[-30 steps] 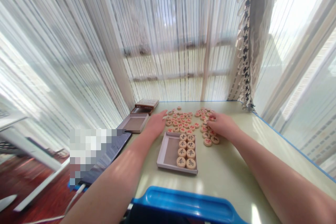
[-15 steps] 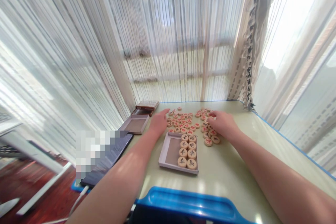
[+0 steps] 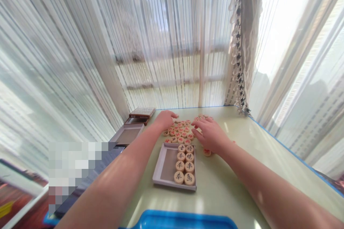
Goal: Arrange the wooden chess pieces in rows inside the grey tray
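Round wooden chess discs [image 3: 180, 132] with red or black characters lie scattered on the pale green table [image 3: 236, 182]. A shallow grey box tray [image 3: 166, 162] in front of them holds two columns of discs [image 3: 185, 166] along its right side. My left hand [image 3: 165, 118] rests on the far left edge of the scattered discs, fingers curled down over them. My right hand [image 3: 211, 134] lies over the right part of the pile, fingers spread and pointing left. One red-marked disc [image 3: 206, 152] peeks out under its wrist.
An empty grey box lid [image 3: 128, 135] and a brown box [image 3: 142, 113] sit at the table's left edge. A dark tablet [image 3: 91, 179] lies nearer on the left. A blue plastic rim [image 3: 177, 220] is at the near edge. Striped curtains surround the table.
The camera tilted and shifted. My left hand moved further forward onto the far discs. My right hand slid left across the pile, covering the discs on the right.
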### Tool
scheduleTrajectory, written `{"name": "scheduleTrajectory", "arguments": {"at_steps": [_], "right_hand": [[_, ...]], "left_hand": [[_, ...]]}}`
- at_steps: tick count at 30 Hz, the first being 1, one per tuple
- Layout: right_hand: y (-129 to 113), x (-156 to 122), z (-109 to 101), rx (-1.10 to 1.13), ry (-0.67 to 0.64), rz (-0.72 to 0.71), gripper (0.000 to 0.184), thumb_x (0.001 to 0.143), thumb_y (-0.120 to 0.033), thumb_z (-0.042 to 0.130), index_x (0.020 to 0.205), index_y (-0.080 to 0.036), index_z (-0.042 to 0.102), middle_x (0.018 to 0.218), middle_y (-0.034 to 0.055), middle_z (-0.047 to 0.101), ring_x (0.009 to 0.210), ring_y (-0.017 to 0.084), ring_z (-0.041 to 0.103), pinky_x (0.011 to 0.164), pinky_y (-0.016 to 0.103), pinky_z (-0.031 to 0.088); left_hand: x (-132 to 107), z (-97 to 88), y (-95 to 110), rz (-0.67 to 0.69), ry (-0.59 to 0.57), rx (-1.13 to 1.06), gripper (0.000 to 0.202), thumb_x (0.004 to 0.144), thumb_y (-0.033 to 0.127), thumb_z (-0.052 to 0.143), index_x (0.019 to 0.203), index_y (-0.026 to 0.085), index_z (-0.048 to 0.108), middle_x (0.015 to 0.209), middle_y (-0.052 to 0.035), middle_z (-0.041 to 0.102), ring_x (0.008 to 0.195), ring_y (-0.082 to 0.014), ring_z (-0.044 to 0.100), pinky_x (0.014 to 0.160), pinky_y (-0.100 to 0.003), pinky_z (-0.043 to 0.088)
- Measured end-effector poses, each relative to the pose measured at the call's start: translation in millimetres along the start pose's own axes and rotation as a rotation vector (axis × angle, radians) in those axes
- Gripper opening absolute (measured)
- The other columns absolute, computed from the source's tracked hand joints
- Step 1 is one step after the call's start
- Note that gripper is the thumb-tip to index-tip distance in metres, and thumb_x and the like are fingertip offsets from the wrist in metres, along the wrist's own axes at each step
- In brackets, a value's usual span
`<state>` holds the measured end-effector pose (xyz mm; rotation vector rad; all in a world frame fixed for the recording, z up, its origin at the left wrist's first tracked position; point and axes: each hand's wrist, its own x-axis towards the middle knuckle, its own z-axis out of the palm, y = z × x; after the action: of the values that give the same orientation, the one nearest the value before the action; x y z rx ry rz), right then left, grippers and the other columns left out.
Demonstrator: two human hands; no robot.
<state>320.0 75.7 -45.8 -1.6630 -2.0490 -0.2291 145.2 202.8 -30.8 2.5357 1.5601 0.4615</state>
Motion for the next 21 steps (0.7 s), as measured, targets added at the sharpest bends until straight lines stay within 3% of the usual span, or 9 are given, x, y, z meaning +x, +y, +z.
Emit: {"name": "scheduleTrajectory", "arguments": {"at_steps": [6, 12, 16, 21], "right_hand": [[9.6, 0.1, 4.0, -0.003, -0.01, 0.065, 0.032, 0.086, -0.034, 0.038, 0.105, -0.022, 0.062, 0.103, 0.0038, 0.066, 0.1, 0.022, 0.049, 0.09, 0.035, 0.035], [12.5, 2.8, 0.3, 0.001, 0.03, 0.17, 0.031, 0.086, -0.03, 0.036, 0.096, -0.023, 0.065, 0.097, 0.0032, 0.067, 0.094, 0.022, 0.05, 0.084, 0.033, 0.038], [17.9, 3.8, -3.4, 0.078, 0.196, 0.269, 0.032, 0.086, -0.029, 0.034, 0.101, -0.02, 0.06, 0.093, 0.0052, 0.066, 0.09, 0.023, 0.051, 0.083, 0.034, 0.037], [31.8, 5.3, -5.0, 0.232, 0.475, 0.421, 0.042, 0.083, -0.024, 0.033, 0.124, -0.016, 0.039, 0.096, 0.0086, 0.061, 0.089, 0.022, 0.051, 0.082, 0.034, 0.039]], "left_hand": [[13.4, 6.5, 0.3, -0.004, -0.025, 0.076, 0.028, 0.074, 0.019, 0.048, 0.089, 0.022, 0.072, 0.091, -0.0038, 0.07, 0.087, -0.0175, 0.062, 0.08, -0.025, 0.046], [14.0, 14.8, -0.7, 0.06, -0.02, 0.141, 0.028, 0.071, 0.019, 0.05, 0.089, 0.027, 0.07, 0.098, -0.0033, 0.068, 0.092, -0.0196, 0.061, 0.083, -0.028, 0.044], [14.7, 16.7, -0.9, 0.077, -0.029, 0.161, 0.028, 0.072, 0.023, 0.05, 0.092, 0.024, 0.068, 0.096, -0.0053, 0.068, 0.09, -0.021, 0.061, 0.081, -0.029, 0.045], [16.3, 18.7, 0.6, 0.076, -0.019, 0.141, 0.036, 0.072, 0.025, 0.049, 0.105, 0.02, 0.062, 0.1, -0.0069, 0.066, 0.089, -0.0213, 0.06, 0.077, -0.029, 0.046]]}}
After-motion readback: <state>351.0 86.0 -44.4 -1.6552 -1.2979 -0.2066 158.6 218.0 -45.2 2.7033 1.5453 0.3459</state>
